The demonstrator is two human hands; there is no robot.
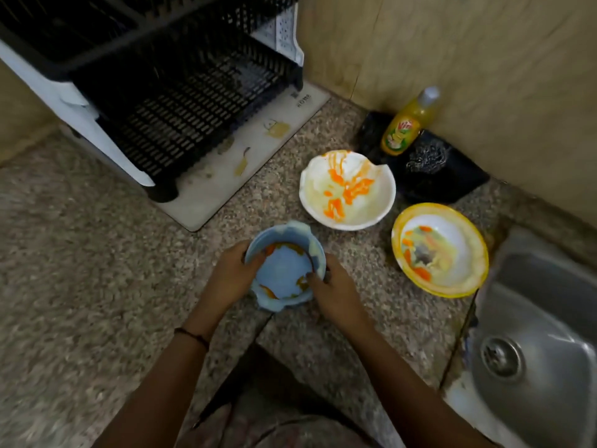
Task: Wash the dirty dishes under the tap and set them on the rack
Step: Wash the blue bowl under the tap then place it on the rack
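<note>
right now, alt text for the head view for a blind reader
A left hand and right hand grip a dirty blue bowl at a speckled counter. A stained white bowl and yellow-rimmed bowl sit further right, near a steel sink; a black dish rack stands back left.

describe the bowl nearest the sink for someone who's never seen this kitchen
Find the steel sink on the right. Just left of it on the speckled counter sits the bowl. It alone has a yellow rim; its neighbours are a white bowl with orange streaks and a blue bowl.
</note>
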